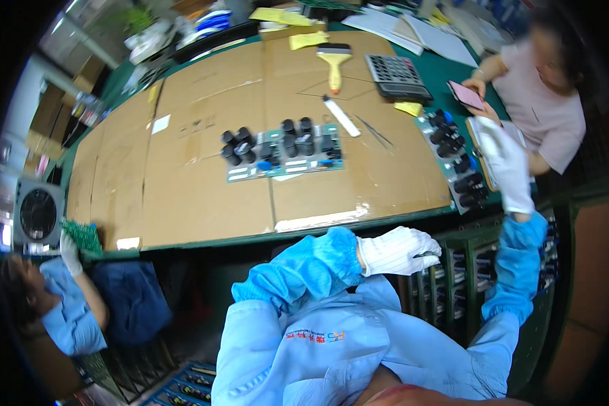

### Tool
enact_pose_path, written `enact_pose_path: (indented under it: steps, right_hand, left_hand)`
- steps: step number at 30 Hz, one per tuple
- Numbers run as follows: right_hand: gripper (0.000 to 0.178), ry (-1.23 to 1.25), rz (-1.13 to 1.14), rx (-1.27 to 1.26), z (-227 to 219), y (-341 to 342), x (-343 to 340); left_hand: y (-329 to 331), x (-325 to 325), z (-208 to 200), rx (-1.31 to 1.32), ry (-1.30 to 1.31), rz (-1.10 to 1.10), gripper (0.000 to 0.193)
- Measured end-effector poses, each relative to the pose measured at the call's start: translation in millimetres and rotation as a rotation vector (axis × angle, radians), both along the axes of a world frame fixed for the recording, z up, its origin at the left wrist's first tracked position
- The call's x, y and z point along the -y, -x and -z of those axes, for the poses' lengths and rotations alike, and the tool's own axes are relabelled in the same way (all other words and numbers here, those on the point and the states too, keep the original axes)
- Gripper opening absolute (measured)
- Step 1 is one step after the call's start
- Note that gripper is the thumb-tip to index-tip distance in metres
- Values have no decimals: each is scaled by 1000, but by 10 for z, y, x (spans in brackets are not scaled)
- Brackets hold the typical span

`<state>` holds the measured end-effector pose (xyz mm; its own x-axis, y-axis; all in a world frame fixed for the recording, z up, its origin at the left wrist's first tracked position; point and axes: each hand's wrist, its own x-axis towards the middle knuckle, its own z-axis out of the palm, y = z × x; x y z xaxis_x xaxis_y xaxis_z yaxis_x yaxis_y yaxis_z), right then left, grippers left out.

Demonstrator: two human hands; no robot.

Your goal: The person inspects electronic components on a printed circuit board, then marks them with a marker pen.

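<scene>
My left hand (399, 251), in a white striped glove, hangs in front of the table's near edge. Its fingers are loosely bent with a gap between them, and I see nothing in it. My right hand (509, 168), also gloved in white, reaches out at the right side of the table over a clipboard (482, 157) with pale sheets. Its fingers are stretched out. Just left of it lies a circuit board (453, 161) with black cylindrical capacitors. A similar circuit board (284, 157) rests on the cardboard at mid-table.
Cardboard (203, 196) covers the green table. On it are tweezers (375, 132), a white-handled tool (342, 116), a brush (334, 66) and a calculator (398, 77). One person at right holds a phone (465, 95); another at left holds a green board (82, 236). Racks (457, 284) stand below.
</scene>
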<state>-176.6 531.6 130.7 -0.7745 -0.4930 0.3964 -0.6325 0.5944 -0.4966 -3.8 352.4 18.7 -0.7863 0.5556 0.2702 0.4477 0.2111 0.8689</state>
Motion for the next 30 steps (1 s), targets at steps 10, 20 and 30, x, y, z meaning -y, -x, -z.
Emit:
enact_pose_path:
  steps: [10, 20, 30]
  right_hand:
    - [57, -386, -493, -248, 896, -399, 3024]
    - [52, -426, -505, -301, 997, -540, 3096]
    - [29, -322, -558, -297, 772, -783, 3068]
  left_hand:
    - [-1192, 1591, -157, -2, -11, -806, 19]
    - [-1556, 2155, 336, -63, -344, -1077, 20]
    - [-1466, 2450, 580, 110, -835, -1312, 45]
